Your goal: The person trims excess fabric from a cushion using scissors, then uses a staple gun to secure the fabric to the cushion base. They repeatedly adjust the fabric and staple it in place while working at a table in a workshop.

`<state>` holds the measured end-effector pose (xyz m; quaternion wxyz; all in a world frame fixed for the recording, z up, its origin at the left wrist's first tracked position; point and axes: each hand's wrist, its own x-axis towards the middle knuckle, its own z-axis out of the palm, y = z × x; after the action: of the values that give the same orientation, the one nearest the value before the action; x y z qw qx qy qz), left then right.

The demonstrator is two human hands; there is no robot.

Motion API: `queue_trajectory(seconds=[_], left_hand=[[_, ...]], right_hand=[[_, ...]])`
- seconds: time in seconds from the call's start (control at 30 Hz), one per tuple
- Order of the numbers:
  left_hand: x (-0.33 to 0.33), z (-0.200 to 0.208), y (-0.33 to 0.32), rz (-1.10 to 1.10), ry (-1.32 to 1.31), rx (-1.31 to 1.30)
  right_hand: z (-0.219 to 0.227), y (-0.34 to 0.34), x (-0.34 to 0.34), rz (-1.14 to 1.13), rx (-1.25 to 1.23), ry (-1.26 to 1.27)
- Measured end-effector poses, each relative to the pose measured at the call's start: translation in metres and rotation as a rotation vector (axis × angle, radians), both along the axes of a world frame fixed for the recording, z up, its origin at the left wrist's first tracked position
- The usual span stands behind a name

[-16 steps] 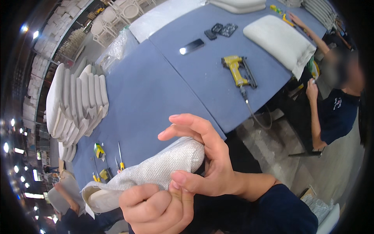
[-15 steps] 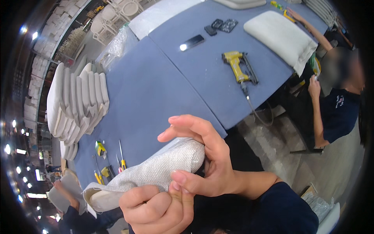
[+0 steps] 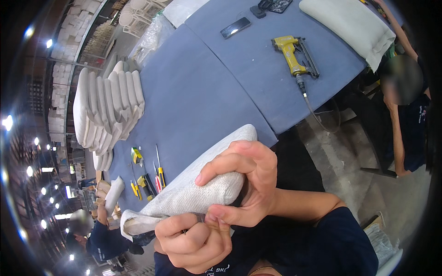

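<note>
A padded seat cushion (image 3: 207, 184) in light grey woven fabric is held up at a tilt in front of me. My right hand (image 3: 255, 184) wraps round its near right corner, fingers curled over the top and thumb underneath. Closed into a fist, my left hand (image 3: 193, 241) pinches the lower fabric edge, its fingertips meeting my right thumb. A small thin dark bit shows between the left fingers, too small to name. At the cushion's left end the fabric folds open and a pale inside shows.
A blue-covered table (image 3: 193, 92) carries a yellow staple gun (image 3: 292, 55) with a hose, a phone (image 3: 235, 27), screwdrivers (image 3: 159, 170) and stacked cushions (image 3: 108, 101). Another cushion (image 3: 345, 27) lies far right. Co-workers sit at the right (image 3: 407, 124) and lower left (image 3: 103, 239).
The cushion has tilted, showing more of its long upper face. My right fingers have come down onto the fabric. The left hand keeps its pinch. The table's contents have shifted in view.
</note>
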<state>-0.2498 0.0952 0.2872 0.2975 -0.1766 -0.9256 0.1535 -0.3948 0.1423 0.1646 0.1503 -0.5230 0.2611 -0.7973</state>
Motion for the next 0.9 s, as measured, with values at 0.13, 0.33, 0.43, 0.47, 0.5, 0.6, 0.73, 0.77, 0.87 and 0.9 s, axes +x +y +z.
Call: queue_trajectory(seconds=[0.13, 0.33, 0.43, 0.47, 0.5, 0.6, 0.73, 0.77, 0.87, 0.9], left_hand=[[-0.003, -0.014, 0.012, -0.009, 0.112, 0.038], [-0.016, -0.01, 0.016, -0.102, 0.072, 0.049], [0.001, 0.006, 0.025, 0.072, -0.179, 0.088], [-0.004, 0.017, 0.022, 0.115, -0.236, 0.119], [-0.009, 0.03, 0.02, 0.158, -0.293, 0.152], [-0.023, 0.09, -0.001, 0.161, -0.603, 0.433], [-0.051, 0.128, -0.066, 0.482, -0.309, 0.452], [-0.059, 0.123, -0.086, 0.556, -0.24, 0.464], [-0.042, 0.081, -0.107, 0.752, -0.236, 0.799], [-0.038, 0.068, -0.111, 0.795, -0.276, 0.969]], right_hand=[[-0.008, 0.006, 0.008, -0.038, -0.013, -0.086], [-0.006, 0.015, 0.01, -0.054, -0.065, -0.161], [-0.012, 0.009, -0.002, -0.06, -0.101, 0.009], [-0.013, 0.006, -0.002, -0.073, -0.1, 0.014], [-0.013, 0.001, 0.0, -0.082, -0.09, 0.012], [-0.003, -0.014, 0.006, -0.098, -0.052, -0.025], [0.017, -0.048, 0.02, -0.078, -0.023, -0.12], [0.025, -0.055, 0.023, -0.041, -0.033, -0.115], [0.035, -0.08, 0.02, 0.029, -0.085, 0.029], [0.032, -0.087, 0.021, 0.089, -0.078, -0.033]])
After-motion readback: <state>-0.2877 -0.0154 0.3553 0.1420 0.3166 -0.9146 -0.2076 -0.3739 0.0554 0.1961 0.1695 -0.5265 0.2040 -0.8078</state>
